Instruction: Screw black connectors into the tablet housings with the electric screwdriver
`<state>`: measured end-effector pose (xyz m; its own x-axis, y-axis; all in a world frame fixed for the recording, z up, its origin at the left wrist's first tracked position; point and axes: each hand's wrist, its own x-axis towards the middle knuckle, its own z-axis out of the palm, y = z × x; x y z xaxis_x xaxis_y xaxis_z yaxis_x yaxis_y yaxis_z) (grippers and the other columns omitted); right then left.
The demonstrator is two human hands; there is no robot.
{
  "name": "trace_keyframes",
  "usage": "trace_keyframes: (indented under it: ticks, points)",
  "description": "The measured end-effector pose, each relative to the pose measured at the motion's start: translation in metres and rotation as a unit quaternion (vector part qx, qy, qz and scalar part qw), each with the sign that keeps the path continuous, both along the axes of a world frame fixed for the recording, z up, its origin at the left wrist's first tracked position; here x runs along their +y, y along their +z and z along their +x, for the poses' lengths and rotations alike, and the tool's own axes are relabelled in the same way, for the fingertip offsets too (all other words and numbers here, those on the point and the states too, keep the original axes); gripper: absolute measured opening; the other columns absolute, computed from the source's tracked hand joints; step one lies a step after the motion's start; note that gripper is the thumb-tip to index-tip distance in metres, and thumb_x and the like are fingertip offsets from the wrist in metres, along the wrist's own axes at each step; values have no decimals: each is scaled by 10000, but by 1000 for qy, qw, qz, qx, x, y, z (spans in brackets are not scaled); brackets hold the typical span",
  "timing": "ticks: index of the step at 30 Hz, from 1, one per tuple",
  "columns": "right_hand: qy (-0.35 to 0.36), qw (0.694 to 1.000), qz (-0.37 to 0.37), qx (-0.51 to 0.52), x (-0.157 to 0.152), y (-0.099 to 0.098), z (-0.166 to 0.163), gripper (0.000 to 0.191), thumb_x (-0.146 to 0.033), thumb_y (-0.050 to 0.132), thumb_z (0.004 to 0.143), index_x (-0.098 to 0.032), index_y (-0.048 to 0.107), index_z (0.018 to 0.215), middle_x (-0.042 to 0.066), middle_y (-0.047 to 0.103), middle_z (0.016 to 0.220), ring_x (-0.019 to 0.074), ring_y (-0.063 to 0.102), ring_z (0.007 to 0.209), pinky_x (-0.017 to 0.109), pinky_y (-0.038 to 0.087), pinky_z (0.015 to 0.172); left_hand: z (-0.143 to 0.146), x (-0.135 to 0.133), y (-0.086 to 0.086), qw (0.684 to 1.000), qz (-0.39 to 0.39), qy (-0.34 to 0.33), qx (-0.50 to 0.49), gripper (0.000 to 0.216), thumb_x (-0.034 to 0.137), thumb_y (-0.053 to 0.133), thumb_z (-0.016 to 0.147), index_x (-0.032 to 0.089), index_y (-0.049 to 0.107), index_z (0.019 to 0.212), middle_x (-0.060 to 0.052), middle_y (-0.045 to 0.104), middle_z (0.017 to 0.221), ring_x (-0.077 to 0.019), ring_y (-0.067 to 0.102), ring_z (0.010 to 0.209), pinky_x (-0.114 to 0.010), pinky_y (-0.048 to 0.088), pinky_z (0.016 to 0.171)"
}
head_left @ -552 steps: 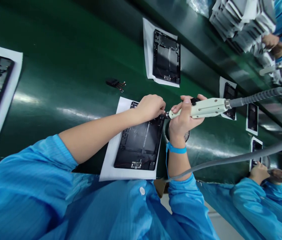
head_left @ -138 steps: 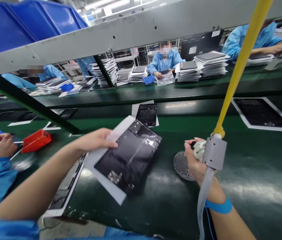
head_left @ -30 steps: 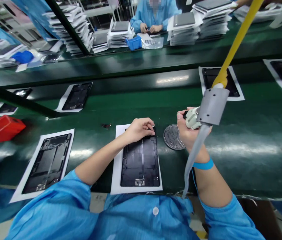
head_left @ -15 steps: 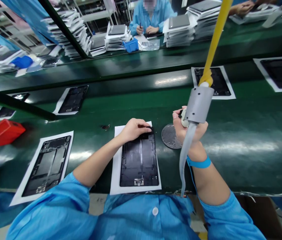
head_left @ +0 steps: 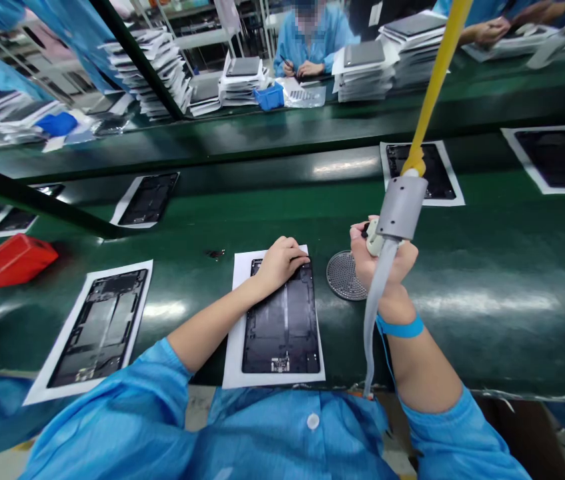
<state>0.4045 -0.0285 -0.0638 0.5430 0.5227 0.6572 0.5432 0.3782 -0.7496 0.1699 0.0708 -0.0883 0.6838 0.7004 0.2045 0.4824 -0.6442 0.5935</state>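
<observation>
An open black tablet housing [head_left: 277,333] lies on a white paper sheet [head_left: 237,320] right in front of me. My left hand [head_left: 282,263] reaches over its top end, fingers bent and pressed together at the upper right corner; whatever they pinch is hidden. To the right, my right hand [head_left: 382,257] is wrapped around the pale body of what looks like an electric screwdriver [head_left: 401,207]. Its grey cylinder end hangs from a yellow strap [head_left: 437,80], with a grey cable [head_left: 377,313] running down. Its tip is out of sight. Partly behind that hand sits a round perforated metal dish [head_left: 343,275].
Another tablet housing on paper [head_left: 99,327] lies to the left, near a red bin [head_left: 19,260]. Several more lie along the green bench [head_left: 242,207]. Small dark bits [head_left: 216,254] sit left of my paper. A co-worker [head_left: 312,47] sits opposite among paper stacks [head_left: 365,73].
The view has shifted slightly. My left fingers have shifted a little at the housing's top corner. My right hand still holds the screwdriver near the dish.
</observation>
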Motion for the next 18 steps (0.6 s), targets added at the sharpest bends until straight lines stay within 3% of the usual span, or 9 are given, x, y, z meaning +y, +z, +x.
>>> trace_keyframes:
  ticks: [3, 6, 10, 13, 18]
  points:
    - [25, 999, -3, 34, -2, 0, 1, 295, -349, 862, 944, -216, 754, 1183, 47, 823, 997, 212, 810, 867, 397, 735, 825, -1, -1, -1, 999, 29, -9, 25, 139, 280, 779, 1107, 225, 894, 1050, -82, 772, 1034, -263, 641, 1022, -406, 529, 941]
    - [49, 995, -19, 90, -2, 5, 0, 378, -385, 865, 944, -224, 707, 1248, 36, 820, 1020, 168, 753, 744, 343, 689, 683, 1, -2, 0, 999, 27, -13, 35, 158, 280, 774, 1116, 224, 881, 1013, -70, 778, 1009, -246, 636, 993, -391, 521, 923]
    - [40, 988, -16, 147, -1, 17, -4, 389, -454, 867, 926, -245, 672, 1190, -43, 762, 821, 113, 626, 521, 290, 573, 521, 5, -2, -2, 999, 31, 0, 16, 187, 281, 774, 1118, 219, 869, 969, -66, 779, 982, -244, 626, 985, -384, 509, 911]
    - [37, 985, 6, 169, -3, 24, -4, 385, -473, 891, 891, -258, 654, 1105, -89, 693, 708, 99, 575, 462, 274, 521, 480, 7, -1, -4, 999, 32, 0, 11, 187, 287, 770, 1119, 218, 873, 980, -69, 779, 979, -249, 624, 996, -386, 501, 909]
    - [9, 987, 25, 158, -14, 31, -2, 403, -456, 882, 882, -260, 631, 1129, -69, 752, 758, 87, 552, 442, 278, 503, 471, 11, 1, -4, 999, 27, -7, 19, 203, 306, 764, 1120, 221, 885, 981, -77, 784, 988, -255, 616, 986, -390, 475, 872]
